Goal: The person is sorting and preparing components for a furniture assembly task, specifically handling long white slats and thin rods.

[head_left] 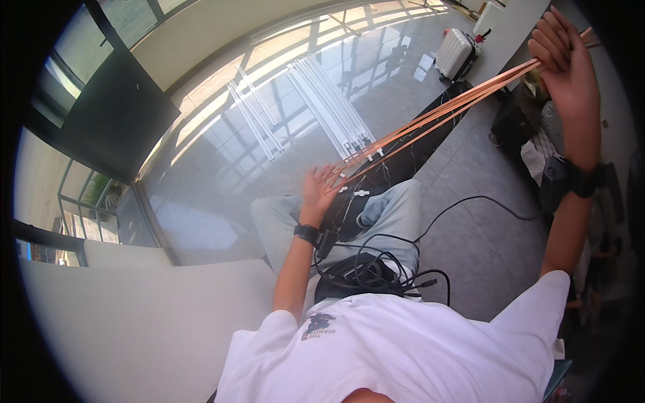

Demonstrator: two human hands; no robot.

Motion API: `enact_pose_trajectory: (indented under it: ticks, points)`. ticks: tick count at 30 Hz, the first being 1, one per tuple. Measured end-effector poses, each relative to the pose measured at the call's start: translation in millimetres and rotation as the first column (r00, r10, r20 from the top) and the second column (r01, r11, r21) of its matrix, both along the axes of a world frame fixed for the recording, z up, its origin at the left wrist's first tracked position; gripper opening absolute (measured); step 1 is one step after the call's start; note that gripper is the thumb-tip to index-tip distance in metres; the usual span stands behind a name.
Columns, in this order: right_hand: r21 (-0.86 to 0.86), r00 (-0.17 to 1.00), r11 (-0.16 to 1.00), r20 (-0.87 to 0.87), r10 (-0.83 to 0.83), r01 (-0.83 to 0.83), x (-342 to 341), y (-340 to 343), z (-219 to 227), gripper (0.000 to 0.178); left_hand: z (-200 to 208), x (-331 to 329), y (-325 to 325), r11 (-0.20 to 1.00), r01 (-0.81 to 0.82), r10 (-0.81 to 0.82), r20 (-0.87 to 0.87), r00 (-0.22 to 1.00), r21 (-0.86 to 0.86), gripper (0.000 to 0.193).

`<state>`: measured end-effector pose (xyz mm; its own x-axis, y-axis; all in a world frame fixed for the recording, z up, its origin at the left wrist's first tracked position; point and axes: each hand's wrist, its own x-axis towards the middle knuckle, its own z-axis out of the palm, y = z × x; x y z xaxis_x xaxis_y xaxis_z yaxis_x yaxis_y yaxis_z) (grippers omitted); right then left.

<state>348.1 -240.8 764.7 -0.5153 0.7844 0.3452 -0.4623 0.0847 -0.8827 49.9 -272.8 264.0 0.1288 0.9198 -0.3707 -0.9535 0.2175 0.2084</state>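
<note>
A bundle of long copper-coloured strands [443, 107] stretches straight between my two hands, rising to the upper right. My right hand [563, 50], raised far out to the right, is closed around the bundle, and a short end pokes out beyond it. Low in front of my crossed legs, my left hand [319, 188] has the other end between its thumb and fingers, where the strands fan apart a little. The exact finger grip there is small and partly hidden. Whether the strands are wire or cord I cannot tell. Each wrist wears a black strapped device [308, 234].
White strips [326, 101] lie side by side on the shiny floor ahead, with thinner ones [255, 121] to their left. Small white connectors [361, 193] rest near my legs. Black cables [383, 252] coil on my lap. A white suitcase [457, 54] stands far right.
</note>
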Motion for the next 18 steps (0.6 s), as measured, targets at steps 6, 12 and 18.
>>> enact_pose_trajectory:
  ticks: [6, 12, 18]
  points:
    - [0.012, 0.931, 0.931, 0.018, -0.364, 0.364, -45, -12, -7, 0.037, 11, 2, 0, 0.992, 0.042, -0.046, 0.033, 0.998, 0.116, 0.055]
    - [-0.103, 0.960, 0.955, -0.014, -0.281, 0.278, -54, 5, -21, 0.037, 19, 7, -1, 0.981, 0.068, -0.072, 0.019, 0.997, 0.181, 0.055]
    - [-0.115, 0.938, 0.958, -0.263, 0.227, -0.264, 0, 38, 39, 0.034, -5, -1, -5, 0.999, -0.029, 0.029, -0.015, 0.999, -0.040, 0.055]
